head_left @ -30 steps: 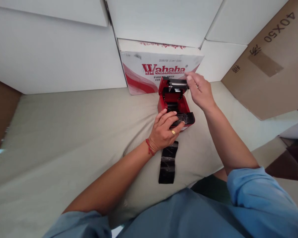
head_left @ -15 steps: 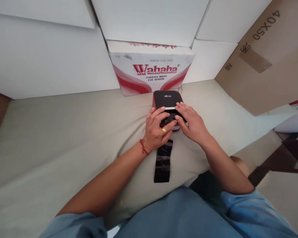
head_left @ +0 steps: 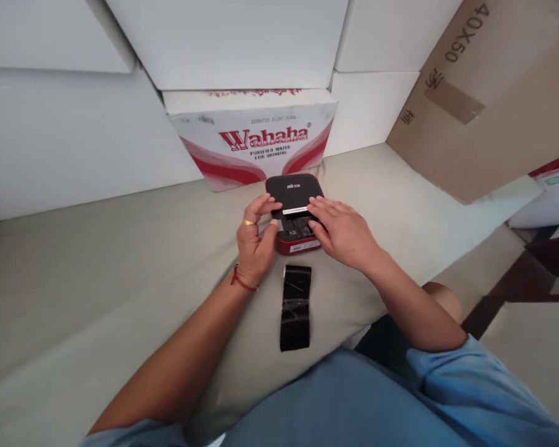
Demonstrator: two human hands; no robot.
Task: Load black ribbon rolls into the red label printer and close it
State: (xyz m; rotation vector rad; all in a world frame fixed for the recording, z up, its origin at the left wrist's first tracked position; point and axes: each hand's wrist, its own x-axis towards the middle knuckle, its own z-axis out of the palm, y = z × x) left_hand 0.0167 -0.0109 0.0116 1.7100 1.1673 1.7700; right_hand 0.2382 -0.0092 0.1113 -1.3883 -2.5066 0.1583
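A squarish device [head_left: 294, 193] with a black top and red sides lies on the cloth-covered surface. Its black top bears white lettering and a white label strip; in front of the strip a dark recess [head_left: 298, 226] shows, partly covered by my right thumb. My left hand [head_left: 257, 239] is at the device's left edge, thumb and fingers apart, with a gold ring on one finger. Over the right side rests my right hand [head_left: 342, 231], its fingers on the top and its thumb at the recess. Nearer to me lies a creased, shiny black strip [head_left: 295, 310], untouched.
A white and red Wahaha water carton [head_left: 256, 146] stands right behind the device. Large white boxes [head_left: 65, 130] are stacked around it. To the right leans a brown cardboard box [head_left: 466, 105]. The light cloth [head_left: 121, 261] has folds near the hands.
My left hand has drawn back from the recess to the device's left edge, uncovering the recess and the front face. My right hand stays over the right side. The camera view has shifted.
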